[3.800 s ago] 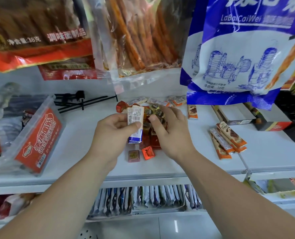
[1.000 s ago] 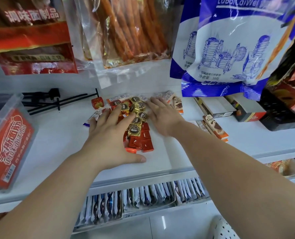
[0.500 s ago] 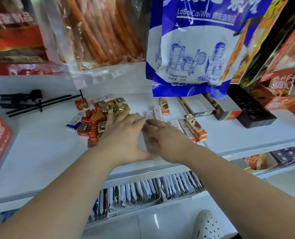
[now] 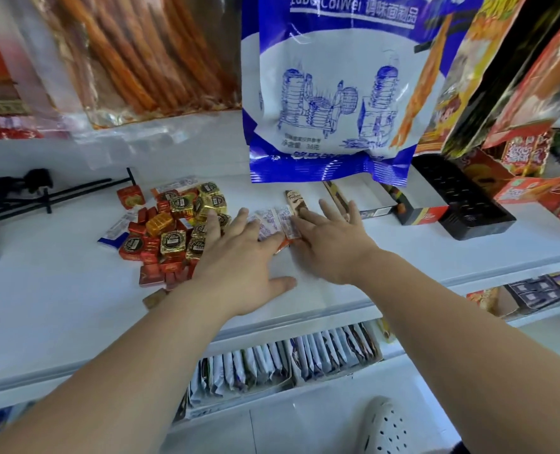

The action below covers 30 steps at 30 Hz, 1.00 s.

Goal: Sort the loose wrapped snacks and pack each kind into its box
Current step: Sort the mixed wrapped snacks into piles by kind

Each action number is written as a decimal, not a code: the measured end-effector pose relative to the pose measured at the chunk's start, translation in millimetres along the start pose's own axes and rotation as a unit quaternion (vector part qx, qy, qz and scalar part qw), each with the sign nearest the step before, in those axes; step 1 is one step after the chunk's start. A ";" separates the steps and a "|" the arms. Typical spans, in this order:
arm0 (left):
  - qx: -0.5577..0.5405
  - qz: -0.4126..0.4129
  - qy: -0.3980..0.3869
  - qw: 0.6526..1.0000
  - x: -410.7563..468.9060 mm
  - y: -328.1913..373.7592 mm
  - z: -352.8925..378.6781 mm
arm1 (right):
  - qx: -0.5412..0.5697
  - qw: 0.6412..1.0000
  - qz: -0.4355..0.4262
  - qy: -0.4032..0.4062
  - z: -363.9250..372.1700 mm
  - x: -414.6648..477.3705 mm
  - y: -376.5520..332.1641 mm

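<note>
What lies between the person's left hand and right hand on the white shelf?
In the head view, a few long wrapped snack bars lie side by side between the left hand and the right hand, both spread flat.

L hand [image 4: 242,267], R hand [image 4: 329,247] shifted off sweets pile [image 4: 170,237] onto wafer bars [image 4: 280,221], prob.

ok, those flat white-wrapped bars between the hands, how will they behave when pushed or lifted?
The white-wrapped bars lie flat on the smooth white shelf, so they'll probably slide, not roll. Glossy film looks slippery; the left hand and right hand, both held flat, may skid over them. Thin and small, so likely light.
</note>
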<state>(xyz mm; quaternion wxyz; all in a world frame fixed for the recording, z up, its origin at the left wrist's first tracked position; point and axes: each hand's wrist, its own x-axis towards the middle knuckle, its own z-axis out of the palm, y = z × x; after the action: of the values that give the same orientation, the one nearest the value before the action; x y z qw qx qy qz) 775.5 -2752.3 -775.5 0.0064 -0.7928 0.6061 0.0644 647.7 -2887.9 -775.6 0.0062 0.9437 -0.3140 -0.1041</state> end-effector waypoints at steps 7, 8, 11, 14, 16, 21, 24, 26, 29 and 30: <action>-0.034 0.058 0.013 0.998 1.4 10.9 4.9 | 0.121 0.979 -0.006 0.162 0.3 -30.9 24.6; -0.041 0.049 0.018 0.998 1.9 12.4 6.1 | 0.146 0.973 0.024 0.178 0.2 -35.9 29.6; -0.044 0.014 0.040 0.998 5.8 16.3 10.6 | 0.190 0.969 0.122 0.099 1.3 -54.0 43.7; -0.040 0.002 0.065 0.997 15.1 19.0 13.8 | 0.202 0.969 0.139 0.037 0.0 -63.5 52.5; -0.057 -0.002 0.077 0.995 20.3 22.1 14.2 | 0.199 0.972 0.121 0.038 3.6 -62.0 53.1; -0.138 -0.010 0.133 0.981 32.9 28.4 19.7 | 0.194 0.972 0.105 0.080 16.6 -47.9 49.9; -0.184 -0.032 0.170 0.968 40.1 26.7 23.7 | 0.174 0.976 0.099 0.091 17.4 -38.5 50.3; -0.199 -0.041 0.182 0.962 41.4 26.4 23.1 | 0.176 0.975 0.090 0.098 14.9 -34.8 49.9; -0.218 -0.052 0.197 0.955 41.5 26.9 18.8 | 0.223 0.962 0.076 0.141 10.0 -33.6 50.9; -0.221 -0.056 0.196 0.954 41.2 27.5 17.3 | 0.234 0.956 0.075 0.158 9.4 -33.8 51.3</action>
<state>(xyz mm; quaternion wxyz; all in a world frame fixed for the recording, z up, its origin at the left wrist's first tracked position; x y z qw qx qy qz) 758.0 -2797.6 -795.4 -0.2849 -0.8039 0.5207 0.0396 589.1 -2908.6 -774.3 -0.1572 0.8970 -0.3943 0.1231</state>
